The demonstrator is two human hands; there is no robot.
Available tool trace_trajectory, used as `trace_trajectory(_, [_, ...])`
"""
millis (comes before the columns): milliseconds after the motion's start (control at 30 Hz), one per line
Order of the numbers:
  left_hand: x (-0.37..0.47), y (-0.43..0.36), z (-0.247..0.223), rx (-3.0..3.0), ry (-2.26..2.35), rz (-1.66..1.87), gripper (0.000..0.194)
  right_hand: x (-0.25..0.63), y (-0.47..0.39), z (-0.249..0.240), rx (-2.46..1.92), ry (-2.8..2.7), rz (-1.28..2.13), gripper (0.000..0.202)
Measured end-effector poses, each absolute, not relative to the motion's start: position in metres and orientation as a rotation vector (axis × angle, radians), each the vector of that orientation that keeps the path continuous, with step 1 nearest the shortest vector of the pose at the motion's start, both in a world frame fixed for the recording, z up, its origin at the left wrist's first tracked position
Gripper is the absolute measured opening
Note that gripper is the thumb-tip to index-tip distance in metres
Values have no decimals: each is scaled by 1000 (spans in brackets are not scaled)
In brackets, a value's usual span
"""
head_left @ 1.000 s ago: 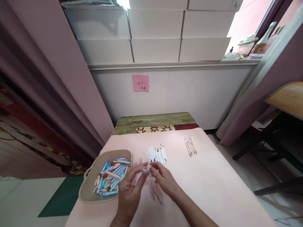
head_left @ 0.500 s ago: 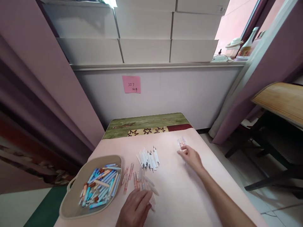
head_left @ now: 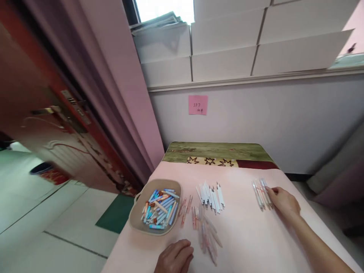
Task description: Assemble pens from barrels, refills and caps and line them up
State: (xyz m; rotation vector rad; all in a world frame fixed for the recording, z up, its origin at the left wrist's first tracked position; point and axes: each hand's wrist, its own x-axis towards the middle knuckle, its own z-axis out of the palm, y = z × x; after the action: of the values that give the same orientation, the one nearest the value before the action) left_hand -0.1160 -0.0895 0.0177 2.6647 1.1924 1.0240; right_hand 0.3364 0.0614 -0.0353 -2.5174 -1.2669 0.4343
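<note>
My right hand (head_left: 283,201) touches the right side of a small row of clear pens (head_left: 261,194), its thumb and fingers pressed together at the outermost one. Near the front edge my left hand (head_left: 175,257) rests with curled fingers; what it holds, if anything, is hidden. Loose clear pen barrels (head_left: 209,237) lie just right of it. Pink patterned tubes (head_left: 186,208) lie beside the basket, and a few shorter ones (head_left: 195,218) are next to the barrels. Thin white refills with dark tips (head_left: 211,196) form a pile mid-table.
A beige basket (head_left: 133,216) of blue, orange and white pen parts stands at the table's left. Behind the pink cover (head_left: 241,242) shows a green patterned strip (head_left: 216,148) against the wall. A pink note (head_left: 198,105) hangs there. A red door is at left.
The view has swung left. My right hand has moved to the side of the clear pens, which now show at full length. My left hand has drawn back from the loose barrels.
</note>
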Motion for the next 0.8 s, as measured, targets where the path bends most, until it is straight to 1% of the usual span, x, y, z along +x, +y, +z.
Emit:
trace_trajectory(133, [-129, -97, 23, 2422, 1323, 1035, 37, 345, 51, -47, -2469, -1211, 381, 61])
trace_trajectory(233, [-143, -94, 32, 2197, 1454, 1117, 32, 333, 33, -36, -2369, -1161, 277, 62])
trace_trajectory(367, [-177, -78, 54, 1914, 1687, 1287, 13, 290, 3, -8, -2223, -1156, 276, 51])
trace_trajectory(500, [-218, -59, 63, 1683, 1965, 1421, 8, 227, -29, 10, -2023, -1222, 402, 41])
trace_trajectory(567, [-232, -54, 59, 1679, 2039, 1425, 10, 194, -43, 11, -1911, -1306, 498, 39])
trace_trajectory(667, [-236, -52, 51, 1823, 2042, 1307, 15, 154, -57, 6, -1758, -1426, 648, 39])
trace_trajectory(800, [-219, -58, 44, 2178, 1767, 1091, 15, 127, -67, -3, -1707, -1518, 753, 37])
